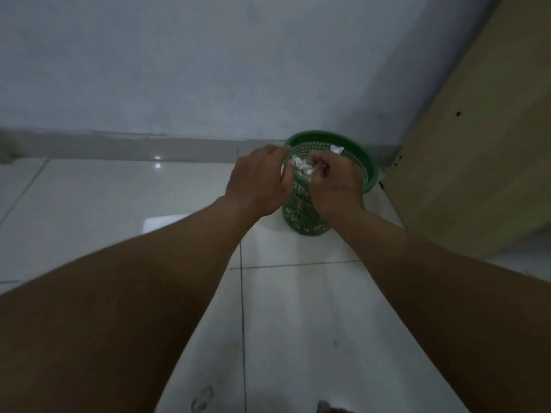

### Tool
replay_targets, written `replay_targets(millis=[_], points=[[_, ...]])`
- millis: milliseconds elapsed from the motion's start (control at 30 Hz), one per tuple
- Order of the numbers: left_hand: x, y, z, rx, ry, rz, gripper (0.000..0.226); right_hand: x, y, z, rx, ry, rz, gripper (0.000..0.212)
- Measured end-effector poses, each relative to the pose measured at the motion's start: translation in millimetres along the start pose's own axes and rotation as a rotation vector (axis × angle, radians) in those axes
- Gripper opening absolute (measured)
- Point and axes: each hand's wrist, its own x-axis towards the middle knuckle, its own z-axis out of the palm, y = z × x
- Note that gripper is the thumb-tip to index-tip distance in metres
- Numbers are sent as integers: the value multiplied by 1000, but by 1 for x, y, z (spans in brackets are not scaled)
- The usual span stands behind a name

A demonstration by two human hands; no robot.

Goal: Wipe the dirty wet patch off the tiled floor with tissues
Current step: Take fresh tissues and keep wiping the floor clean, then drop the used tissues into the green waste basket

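I have both hands out over the green mesh bin (331, 186) so the used tissue (302, 168) can fall straight in. The left hand (259, 183) and right hand (337, 186) meet above its near rim, fingers curled and pinching the wad from either side (probably balling it tight so nothing drips on the tiled floor (298, 323)). The tissue is a small crumpled white lump, greyish in places, held between the two hands. Another white scrap (337, 149) lies inside the bin near the far rim. The bin stands in the corner beside a wooden panel (477, 144).
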Motion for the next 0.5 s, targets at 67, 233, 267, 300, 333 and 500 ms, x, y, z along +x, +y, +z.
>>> replay_targets(millis=[67, 233, 267, 300, 333, 500], points=[[27, 7, 19, -4, -6, -8, 54, 23, 23, 1, -12, 6, -7, 30], [69, 7, 68, 27, -16, -14, 46, 60, 75, 11, -48, -32, -21, 28], [75, 3, 78, 35, -14, -23, 45, 66, 84, 17, -39, -39, -26, 27], [78, -1, 85, 40, -16, -29, 45, 68, 89, 22, -35, -45, -41, 26], [80, -5, 91, 41, -19, -31, 44, 70, 93, 27, -42, -50, -69, 27], [71, -39, 105, 70, -3, 49, 40, 58, 98, 59, -154, -38, -331, 31]])
